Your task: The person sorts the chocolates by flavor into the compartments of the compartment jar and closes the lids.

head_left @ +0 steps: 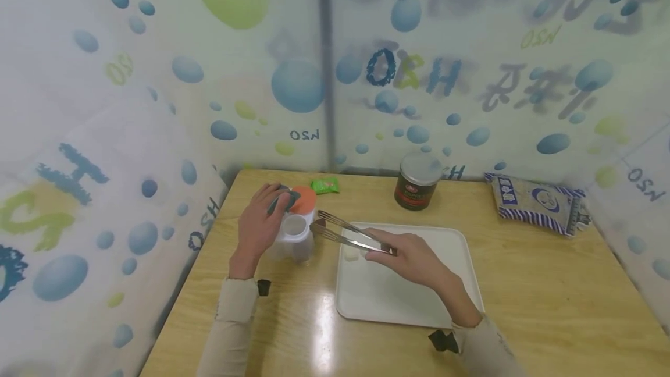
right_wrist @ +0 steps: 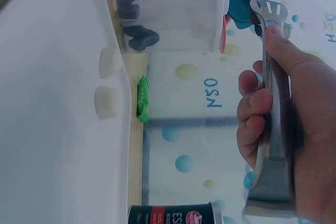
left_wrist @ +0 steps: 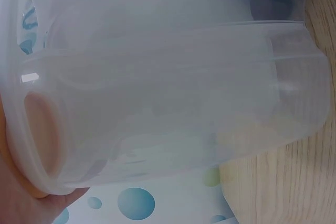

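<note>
My left hand holds a dark teal flip lid raised on a clear plastic divided container; the left wrist view shows the container's translucent wall close up. An orange lid covers another compartment. Through the wall, the right wrist view shows several dark pieces at the bottom. My right hand grips metal tongs, whose tips are spread beside the container's upper part. A dark spot shows near the tips; I cannot tell whether they hold it. Below them, two whitish pieces lie on a white tray.
A small green packet lies behind the container. Farther back stands a dark espresso tin with a pale lid. A blue-and-white striped bag is at the back right. Patterned curtains hang behind the wooden table.
</note>
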`<state>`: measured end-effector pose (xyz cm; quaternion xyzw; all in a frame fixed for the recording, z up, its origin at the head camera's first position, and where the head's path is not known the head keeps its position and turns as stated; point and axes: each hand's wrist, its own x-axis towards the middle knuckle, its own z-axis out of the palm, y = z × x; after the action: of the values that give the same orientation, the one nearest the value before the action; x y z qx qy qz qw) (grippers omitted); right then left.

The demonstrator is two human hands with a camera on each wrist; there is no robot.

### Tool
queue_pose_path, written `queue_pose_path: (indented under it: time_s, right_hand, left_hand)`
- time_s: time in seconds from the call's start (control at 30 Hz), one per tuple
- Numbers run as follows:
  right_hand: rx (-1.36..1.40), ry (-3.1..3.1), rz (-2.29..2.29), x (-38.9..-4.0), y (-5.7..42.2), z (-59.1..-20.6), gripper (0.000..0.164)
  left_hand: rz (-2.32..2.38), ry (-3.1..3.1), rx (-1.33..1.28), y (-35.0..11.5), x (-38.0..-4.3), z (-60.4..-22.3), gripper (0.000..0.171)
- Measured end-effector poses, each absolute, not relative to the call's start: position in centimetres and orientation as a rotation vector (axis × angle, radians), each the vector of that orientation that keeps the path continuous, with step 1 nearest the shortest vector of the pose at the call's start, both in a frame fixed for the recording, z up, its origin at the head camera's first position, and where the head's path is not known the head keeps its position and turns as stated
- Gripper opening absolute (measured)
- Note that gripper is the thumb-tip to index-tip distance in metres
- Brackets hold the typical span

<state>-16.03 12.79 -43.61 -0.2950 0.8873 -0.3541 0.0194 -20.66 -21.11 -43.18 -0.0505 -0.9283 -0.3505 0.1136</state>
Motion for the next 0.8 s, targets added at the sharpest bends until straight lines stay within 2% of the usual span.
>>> queue_pose_path:
  time_s: [0.53,0.8]
  right_hand:
    - [-0.98,2.754,-0.998,-18.0,8.9,-43.5,0.051]
    - [-0.977,2.757,-0.961,-18.2,8.8,-43.7,0.055]
  left_hand:
    - [-1.004,-2.714,-0.192,-21.1,-20.8,-43.3,0.059]
    - [-1.005,-2.702,-0.18,-21.2,-20.8,-43.5,0.059]
